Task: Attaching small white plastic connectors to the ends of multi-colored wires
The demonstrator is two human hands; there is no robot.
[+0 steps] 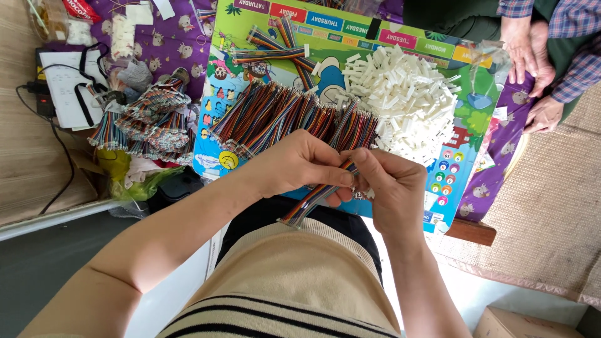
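Both hands, left (300, 164) and right (391, 181), pinch one rainbow ribbon cable (313, 199) near the lap. Behind: colourful cartoon board (451, 181), purple cloth (181, 37), woven mat (551, 206) at right.

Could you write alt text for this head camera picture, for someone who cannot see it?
Seen from above, a person's left hand and right hand together pinch one multicoloured ribbon cable above their lap. Behind it, a colourful board carries a row of similar cables and a heap of small white connectors. Another person's hands rest at the upper right.
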